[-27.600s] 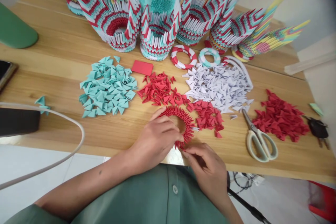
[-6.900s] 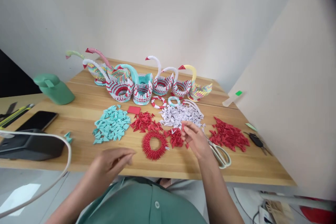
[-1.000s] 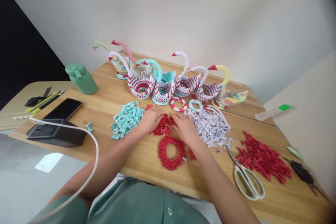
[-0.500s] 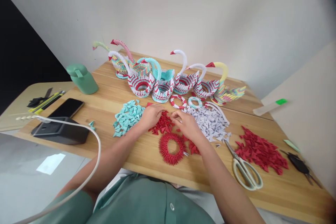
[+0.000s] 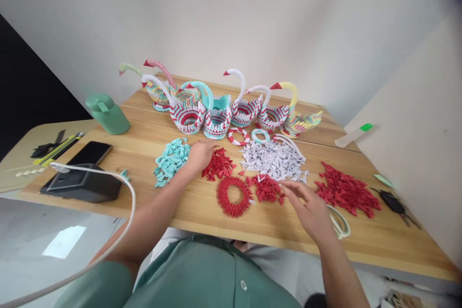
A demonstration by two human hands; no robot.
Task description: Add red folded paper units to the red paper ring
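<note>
My left hand (image 5: 202,155) rests between a pile of light blue folded paper triangles (image 5: 173,160) and a pile of red ones (image 5: 218,163); its fingers stretch to the red pile's upper left edge. Open, with thumb and fingers apart, my right hand (image 5: 306,204) reaches the right edge of a second small red pile (image 5: 267,188). A spiky ring of red folded paper pieces (image 5: 225,198) lies flat between the hands, a small white piece at its right side. Behind the right hand, scissors (image 5: 344,226) are mostly hidden; their pale handle shows.
Several folded-paper swans (image 5: 218,122) stand along the back. Before them lie a red-and-white ring (image 5: 231,137), a blue-and-white ring (image 5: 254,136) and white triangles (image 5: 274,160). More red triangles (image 5: 348,190) and keys (image 5: 393,202) are right; a green bottle (image 5: 108,114), phone (image 5: 90,153) and cable (image 5: 133,202) left.
My right hand has moved right and toward me, from the middle red pile to the second small red pile, and its fingers have spread. My left hand has moved little. The view has shifted slightly.
</note>
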